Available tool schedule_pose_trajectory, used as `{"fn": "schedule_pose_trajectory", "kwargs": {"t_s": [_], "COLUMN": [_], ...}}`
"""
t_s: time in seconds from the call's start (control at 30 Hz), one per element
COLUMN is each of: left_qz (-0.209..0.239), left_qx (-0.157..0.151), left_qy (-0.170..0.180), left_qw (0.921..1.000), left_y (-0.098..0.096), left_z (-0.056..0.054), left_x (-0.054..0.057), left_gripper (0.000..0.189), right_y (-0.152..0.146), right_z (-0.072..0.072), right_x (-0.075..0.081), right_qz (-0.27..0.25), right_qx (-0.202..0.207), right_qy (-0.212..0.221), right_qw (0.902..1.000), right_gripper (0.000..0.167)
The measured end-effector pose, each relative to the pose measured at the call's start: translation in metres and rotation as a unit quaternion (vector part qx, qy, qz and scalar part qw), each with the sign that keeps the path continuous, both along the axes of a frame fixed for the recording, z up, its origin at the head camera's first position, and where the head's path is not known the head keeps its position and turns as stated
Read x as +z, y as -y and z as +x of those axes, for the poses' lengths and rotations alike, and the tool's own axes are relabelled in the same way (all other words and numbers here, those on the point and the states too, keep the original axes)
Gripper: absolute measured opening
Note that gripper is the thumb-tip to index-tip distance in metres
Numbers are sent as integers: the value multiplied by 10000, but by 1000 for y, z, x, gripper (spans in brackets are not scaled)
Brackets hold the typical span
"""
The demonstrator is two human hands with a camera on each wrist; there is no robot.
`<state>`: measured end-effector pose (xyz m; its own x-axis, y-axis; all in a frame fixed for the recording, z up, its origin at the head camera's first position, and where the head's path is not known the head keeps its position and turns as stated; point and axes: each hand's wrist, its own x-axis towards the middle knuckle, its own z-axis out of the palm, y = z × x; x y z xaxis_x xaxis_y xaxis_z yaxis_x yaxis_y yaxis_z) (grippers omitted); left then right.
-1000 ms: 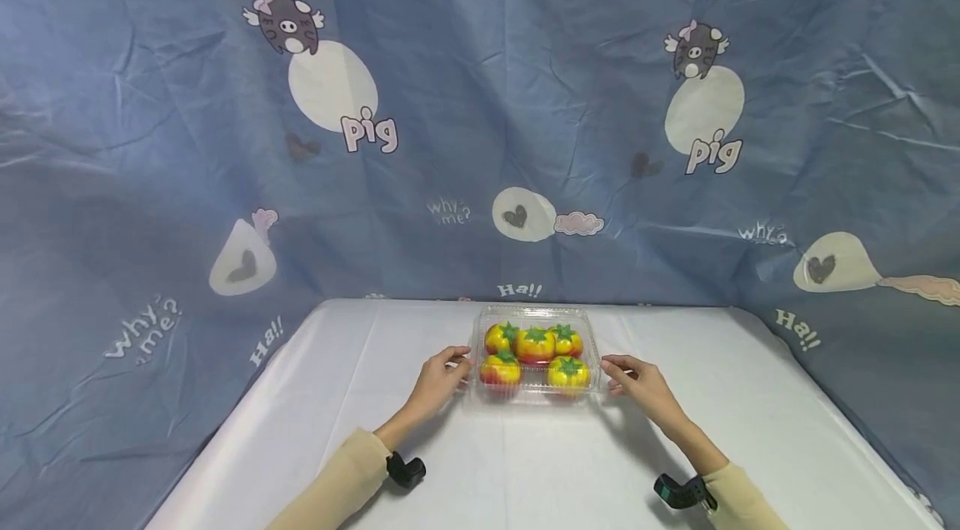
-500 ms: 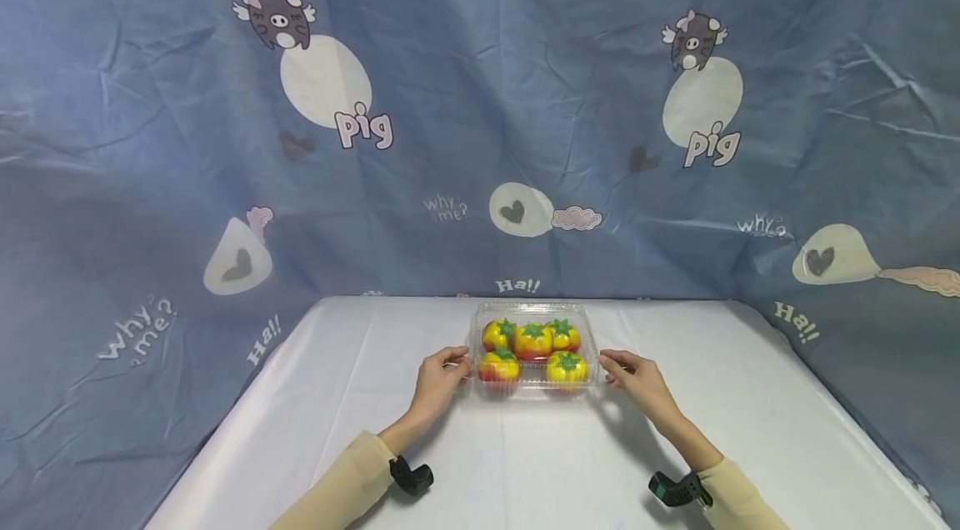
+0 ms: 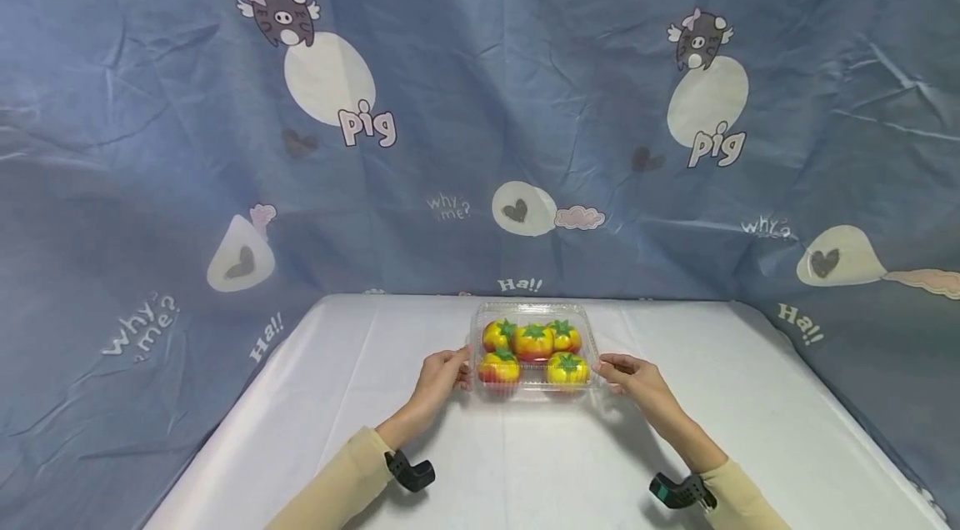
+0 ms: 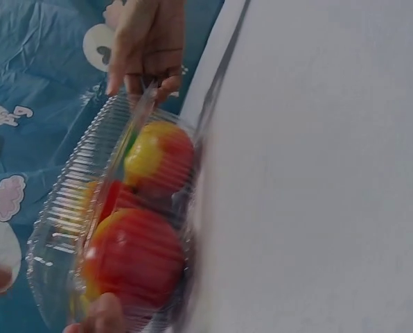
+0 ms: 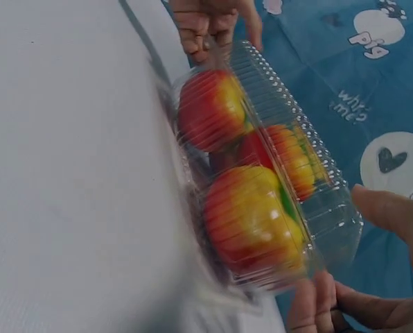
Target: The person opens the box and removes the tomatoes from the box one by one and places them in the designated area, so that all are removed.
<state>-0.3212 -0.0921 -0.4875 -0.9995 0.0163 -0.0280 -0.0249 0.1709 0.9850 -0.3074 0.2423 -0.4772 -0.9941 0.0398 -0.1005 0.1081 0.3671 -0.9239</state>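
Observation:
In the head view a clear plastic clamshell container [image 3: 534, 381] sits on the white table, its lid down over the base. Inside are several yellow-red fruits [image 3: 533, 342] with green leafy tops, resembling persimmons. My left hand [image 3: 437, 380] grips the container's left end, with curled fingers low by the rim. At the opposite end my right hand [image 3: 643, 390] pinches the edge, thumb [image 5: 387, 208] up by the lid and fingers [image 5: 316, 300] under the rim. Whether the lid is fully snapped cannot be told.
A white cloth covers the table [image 3: 510, 472]. Behind it hangs a blue printed curtain [image 3: 442, 80], which also runs along both sides. Each wrist wears a black strap device [image 3: 411, 472].
Both thumbs have come in slightly against the container's ends, and the left fingers have shifted at the rim. The container has stayed in place; the head view has moved a little.

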Motion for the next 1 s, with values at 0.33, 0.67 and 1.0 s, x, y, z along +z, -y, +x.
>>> {"fn": "schedule_pose_trajectory", "kwargs": {"t_s": [0.33,0.67,1.0], "left_qz": [-920,-768,-1579], "left_qx": [-480,-504,-338], "left_qy": [218,125,-240], "left_qw": [9944,9957,9866], "left_y": [3,4,-1], "left_z": [1,3,9], "left_x": [7,5,12], "left_gripper": [62,52,45], "right_y": [-2,-3,0], "right_z": [0,-1,6], "right_x": [-1,1,7], "right_qz": [65,233,527], "right_qx": [-133,-36,141], "right_qy": [175,379,452], "right_qw": [9997,9990,9975], "right_gripper": [61,64,47]}}
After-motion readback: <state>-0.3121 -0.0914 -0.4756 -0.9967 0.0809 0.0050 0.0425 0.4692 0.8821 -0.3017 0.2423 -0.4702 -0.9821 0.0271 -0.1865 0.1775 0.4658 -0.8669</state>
